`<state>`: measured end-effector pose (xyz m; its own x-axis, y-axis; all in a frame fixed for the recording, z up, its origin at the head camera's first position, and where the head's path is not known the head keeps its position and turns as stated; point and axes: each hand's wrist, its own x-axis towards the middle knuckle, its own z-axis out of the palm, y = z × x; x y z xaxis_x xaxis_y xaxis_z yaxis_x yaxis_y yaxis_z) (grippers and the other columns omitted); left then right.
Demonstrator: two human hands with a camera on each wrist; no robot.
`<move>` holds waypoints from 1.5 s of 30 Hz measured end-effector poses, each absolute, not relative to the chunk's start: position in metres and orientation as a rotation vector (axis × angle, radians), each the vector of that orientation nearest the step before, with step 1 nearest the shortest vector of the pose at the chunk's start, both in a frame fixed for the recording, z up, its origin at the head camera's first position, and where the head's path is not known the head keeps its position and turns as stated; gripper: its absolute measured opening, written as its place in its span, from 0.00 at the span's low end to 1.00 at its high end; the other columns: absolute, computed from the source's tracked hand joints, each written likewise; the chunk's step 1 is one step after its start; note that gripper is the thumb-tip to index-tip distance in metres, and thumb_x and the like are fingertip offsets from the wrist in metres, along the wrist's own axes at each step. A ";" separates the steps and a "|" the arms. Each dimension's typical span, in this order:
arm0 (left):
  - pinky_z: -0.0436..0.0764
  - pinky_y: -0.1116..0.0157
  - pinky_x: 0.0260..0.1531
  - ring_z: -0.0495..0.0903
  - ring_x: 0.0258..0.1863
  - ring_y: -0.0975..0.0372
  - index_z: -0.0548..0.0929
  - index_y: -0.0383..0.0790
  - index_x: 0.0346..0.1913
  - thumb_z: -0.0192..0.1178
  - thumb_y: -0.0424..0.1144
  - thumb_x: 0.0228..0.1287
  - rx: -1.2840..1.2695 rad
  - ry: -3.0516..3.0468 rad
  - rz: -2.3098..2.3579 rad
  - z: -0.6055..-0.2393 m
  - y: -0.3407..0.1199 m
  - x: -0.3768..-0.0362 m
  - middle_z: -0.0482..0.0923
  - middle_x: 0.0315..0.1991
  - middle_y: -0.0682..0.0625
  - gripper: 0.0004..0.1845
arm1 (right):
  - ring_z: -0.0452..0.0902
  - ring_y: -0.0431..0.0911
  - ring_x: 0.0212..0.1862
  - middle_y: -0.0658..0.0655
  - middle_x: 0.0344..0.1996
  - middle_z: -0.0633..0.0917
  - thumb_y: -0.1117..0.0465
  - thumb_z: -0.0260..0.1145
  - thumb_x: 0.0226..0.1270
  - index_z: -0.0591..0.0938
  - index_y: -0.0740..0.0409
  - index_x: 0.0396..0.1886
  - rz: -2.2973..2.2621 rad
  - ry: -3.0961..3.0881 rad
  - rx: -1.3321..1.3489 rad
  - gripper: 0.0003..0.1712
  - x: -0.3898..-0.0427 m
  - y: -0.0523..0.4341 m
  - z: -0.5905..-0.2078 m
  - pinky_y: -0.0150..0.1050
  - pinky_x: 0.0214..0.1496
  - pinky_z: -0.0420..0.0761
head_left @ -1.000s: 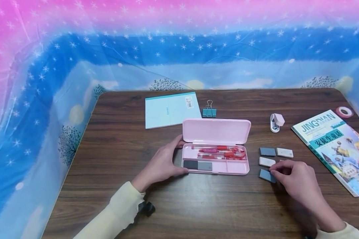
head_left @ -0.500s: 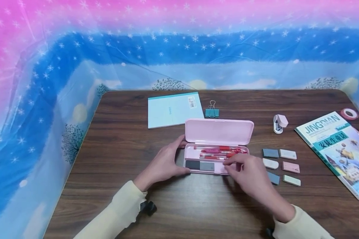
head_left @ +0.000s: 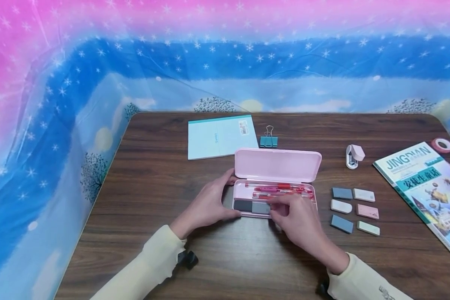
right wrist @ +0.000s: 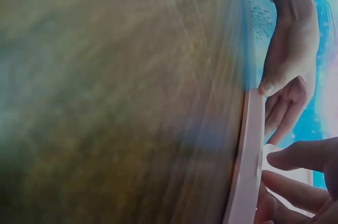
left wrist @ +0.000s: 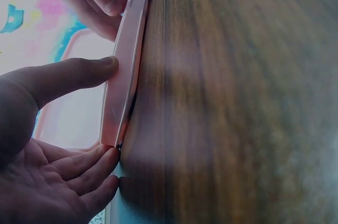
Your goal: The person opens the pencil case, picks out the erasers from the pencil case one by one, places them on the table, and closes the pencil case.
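Note:
A pink pencil case stands with its lid raised, several red and pink pens in its back compartment. A dark grey eraser and a lighter grey eraser lie side by side in the front one. My left hand grips the case's left end, thumb on the front wall and fingers at the corner behind. Over the front compartment, my right hand pinches at the right end of the lighter grey eraser; its fingers hide most of what lies between them.
Several erasers in two columns lie right of the case, among them a pink one and a pale green one. Farther off are a small stapler, a magazine, a tape roll, a binder clip and a notebook.
My right hand has moved left from the loose erasers into the pencil case's front compartment, then along it to the grey erasers. My left hand keeps its grip on the case.

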<state>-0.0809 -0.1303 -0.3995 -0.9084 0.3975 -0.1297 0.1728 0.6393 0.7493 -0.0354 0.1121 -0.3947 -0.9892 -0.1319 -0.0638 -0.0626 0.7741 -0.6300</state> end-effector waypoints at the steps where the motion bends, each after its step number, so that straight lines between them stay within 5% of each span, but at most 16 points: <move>1: 0.66 0.50 0.70 0.69 0.68 0.58 0.56 0.48 0.79 0.82 0.44 0.45 0.459 2.579 1.136 -0.399 -0.130 -0.081 0.76 0.66 0.53 0.59 | 0.73 0.42 0.28 0.49 0.31 0.85 0.63 0.76 0.58 0.90 0.52 0.49 -1.028 2.857 -0.161 0.17 -0.035 0.112 -0.395 0.34 0.29 0.74; 12: 0.64 0.50 0.71 0.68 0.70 0.58 0.56 0.47 0.79 0.82 0.44 0.45 0.459 2.582 1.135 -0.400 -0.130 -0.080 0.76 0.66 0.53 0.59 | 0.74 0.45 0.37 0.51 0.40 0.86 0.62 0.79 0.54 0.90 0.51 0.49 -1.039 2.926 -0.237 0.20 -0.034 0.108 -0.403 0.38 0.39 0.75; 31: 0.64 0.49 0.71 0.68 0.69 0.58 0.57 0.47 0.79 0.82 0.44 0.46 0.457 2.579 1.155 -0.402 -0.130 -0.080 0.76 0.65 0.53 0.59 | 0.75 0.43 0.34 0.50 0.34 0.84 0.63 0.79 0.51 0.89 0.55 0.42 -1.026 2.965 -0.279 0.16 -0.035 0.111 -0.397 0.35 0.36 0.77; 39: 0.64 0.48 0.72 0.67 0.71 0.57 0.56 0.46 0.80 0.82 0.44 0.46 0.449 2.586 1.137 -0.404 -0.129 -0.078 0.75 0.66 0.52 0.59 | 0.74 0.44 0.31 0.47 0.30 0.83 0.69 0.77 0.52 0.88 0.52 0.41 -1.282 3.087 -0.333 0.16 -0.020 0.160 -0.384 0.32 0.30 0.74; 45: 0.64 0.47 0.71 0.67 0.70 0.56 0.55 0.45 0.80 0.82 0.44 0.46 0.468 2.597 1.150 -0.404 -0.129 -0.079 0.75 0.66 0.52 0.60 | 0.75 0.39 0.34 0.47 0.37 0.85 0.68 0.78 0.53 0.87 0.48 0.44 -1.171 3.201 -0.117 0.19 0.009 0.218 -0.382 0.24 0.33 0.73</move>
<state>-0.0786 -0.1292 -0.4040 -0.9135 0.3925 -0.1072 0.1844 0.6344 0.7507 0.0089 0.2180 -0.3821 -0.9619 0.0277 0.2721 -0.1544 0.7661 -0.6239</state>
